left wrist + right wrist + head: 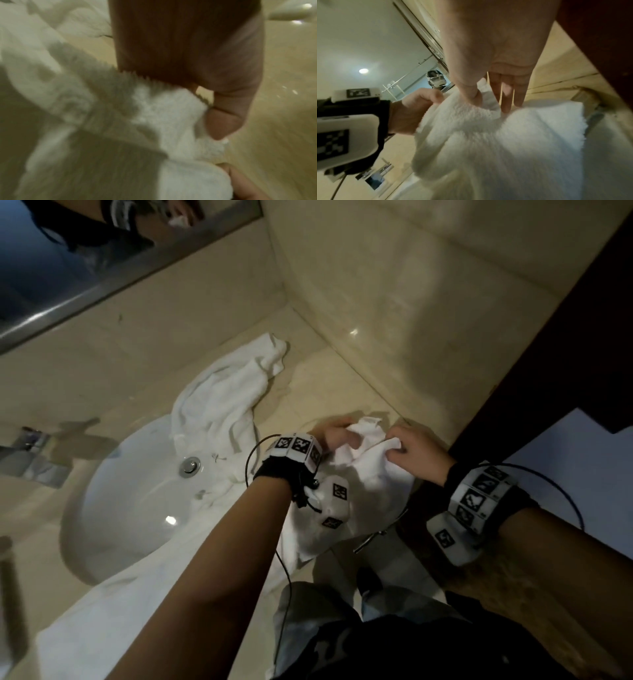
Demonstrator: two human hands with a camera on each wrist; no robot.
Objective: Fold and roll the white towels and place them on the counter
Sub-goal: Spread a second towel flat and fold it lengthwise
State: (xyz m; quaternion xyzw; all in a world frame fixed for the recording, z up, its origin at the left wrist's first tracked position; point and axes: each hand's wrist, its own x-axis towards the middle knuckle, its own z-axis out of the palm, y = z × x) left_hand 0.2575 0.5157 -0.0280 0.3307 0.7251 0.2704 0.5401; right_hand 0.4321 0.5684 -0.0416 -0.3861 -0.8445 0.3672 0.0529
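A white towel [373, 474] hangs over the counter's front right edge, its top bunched between both hands. My left hand [337, 433] grips the towel's upper left part; the left wrist view is blurred but shows a thumb [223, 119] against the white towel [168, 115]. My right hand [416, 445] pinches the upper right part of the towel [488, 135], thumb and forefinger squeezing the cloth while the other fingers [506, 97] point down beside it. A second white towel [219, 402] lies crumpled beyond the basin, one end trailing into it.
A white basin [144, 494] is sunk in the beige counter [325, 381], with a chrome tap [34, 453] on its left. Another white cloth [113, 618] drapes over the counter's near edge. A mirror [68, 268] and a beige wall close off the back; dark wood [548, 354] stands on the right.
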